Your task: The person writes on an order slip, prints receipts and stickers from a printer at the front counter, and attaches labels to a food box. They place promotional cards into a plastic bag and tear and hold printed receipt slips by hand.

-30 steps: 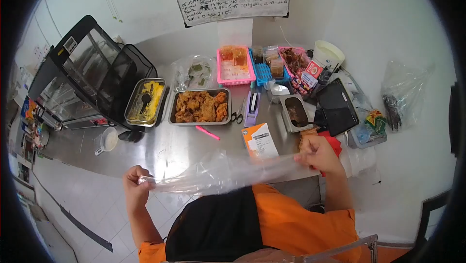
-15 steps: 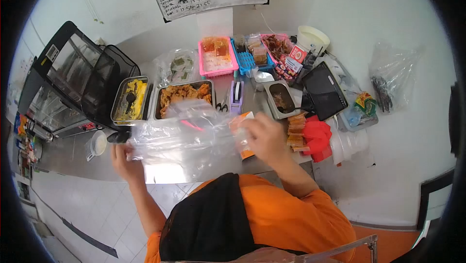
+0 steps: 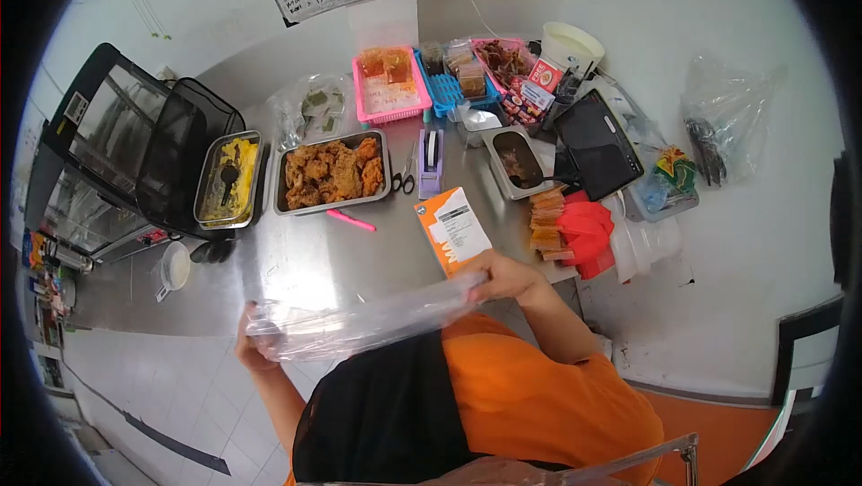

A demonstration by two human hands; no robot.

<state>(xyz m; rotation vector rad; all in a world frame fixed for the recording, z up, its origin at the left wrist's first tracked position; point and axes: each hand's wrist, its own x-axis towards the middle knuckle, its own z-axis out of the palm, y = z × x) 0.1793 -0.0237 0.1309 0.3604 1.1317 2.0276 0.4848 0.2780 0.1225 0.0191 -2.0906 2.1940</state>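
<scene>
A clear plastic bag (image 3: 368, 323) is stretched sideways between my hands, just over the near edge of the steel counter. My left hand (image 3: 259, 340) is closed on its left end, the fingers partly hidden behind the film. At the opposite end, my right hand (image 3: 496, 276) grips the bag's upper right corner. Close beyond the right hand lies an orange and white box (image 3: 453, 230) with a printed label. A pink pen (image 3: 351, 220) rests on the counter beyond the bag, below a metal tray of fried chicken (image 3: 332, 172).
A tray of yellow food (image 3: 230, 179) stands left, beside a black display warmer (image 3: 135, 136). Scissors (image 3: 404, 179) and a purple tape dispenser (image 3: 431, 163) lie mid-counter. Right are a metal pan (image 3: 518, 165), a black tablet (image 3: 599, 156), sauce sachets (image 3: 548, 224) and a red bag (image 3: 588, 236).
The bag has come down and nearer my body, drawn into a longer, narrower shape. It no longer covers the chicken tray, pen and box. Both hands have moved lower.
</scene>
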